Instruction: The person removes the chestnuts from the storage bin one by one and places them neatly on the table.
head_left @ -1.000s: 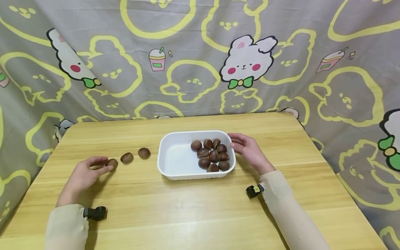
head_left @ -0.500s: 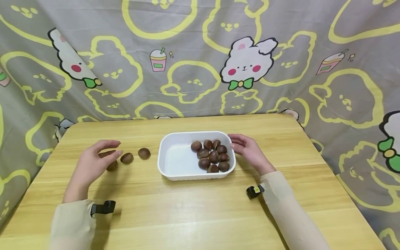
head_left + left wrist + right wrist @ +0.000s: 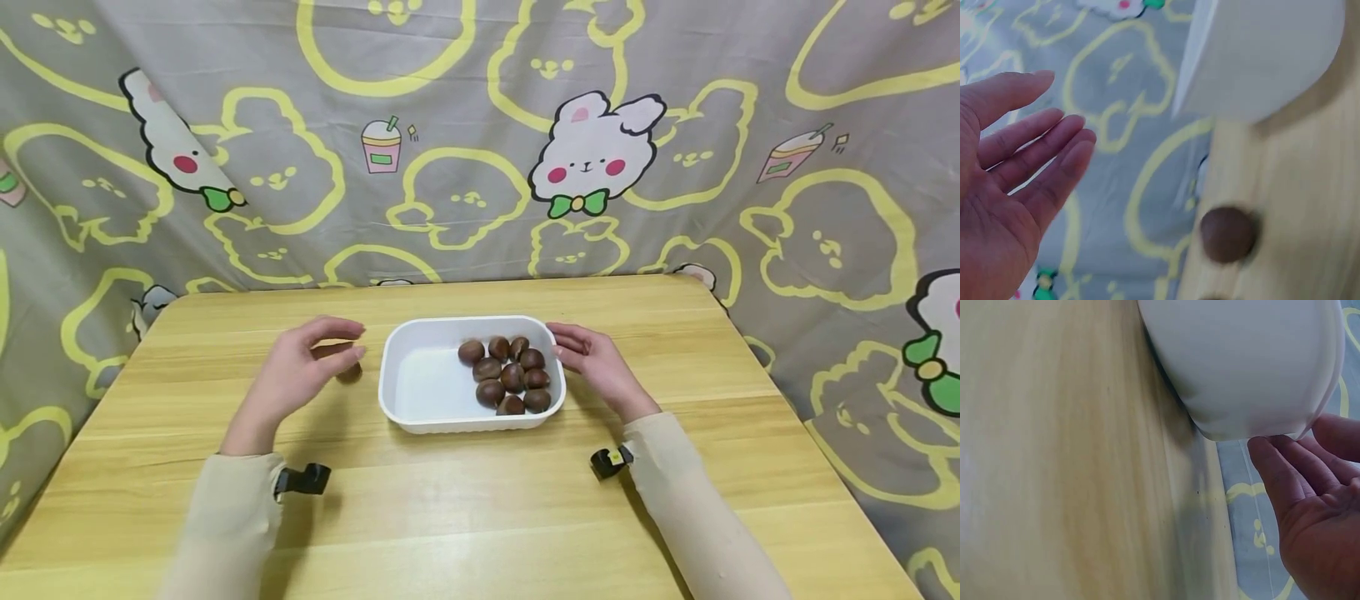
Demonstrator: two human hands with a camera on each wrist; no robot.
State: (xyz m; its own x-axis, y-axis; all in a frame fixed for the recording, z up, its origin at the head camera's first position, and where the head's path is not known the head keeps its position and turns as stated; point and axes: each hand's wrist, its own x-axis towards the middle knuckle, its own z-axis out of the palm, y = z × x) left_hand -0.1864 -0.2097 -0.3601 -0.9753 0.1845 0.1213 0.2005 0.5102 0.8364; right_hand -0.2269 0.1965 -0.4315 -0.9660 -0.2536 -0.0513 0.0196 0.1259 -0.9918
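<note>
In the head view my left hand (image 3: pixel 296 367) hovers left of the white tray (image 3: pixel 420 423), thumb and fingers apart. The left wrist view shows this hand (image 3: pixel 1019 150) with nothing between its fingers. A brown chestnut (image 3: pixel 349 372) lies on the table just beyond the thumb, partly covered by the hand. The edge of another brown thing shows at the bottom of the left wrist view. Several chestnuts (image 3: pixel 512 375) sit in the tray's right half. My right hand (image 3: pixel 597 362) rests its fingers and thumb against the tray's right end, without curling around it.
The tray stands on a light wooden table (image 3: pixel 450 517). A grey patterned curtain (image 3: pixel 457 108) hangs behind the table and along its sides. Each wrist carries a small black camera, such as the left one (image 3: pixel 303 479).
My left hand has moved right and away from me, from the leftmost chestnut, passing over the row towards the tray. It now hides the left chestnuts. My right hand and the tray have stayed put.
</note>
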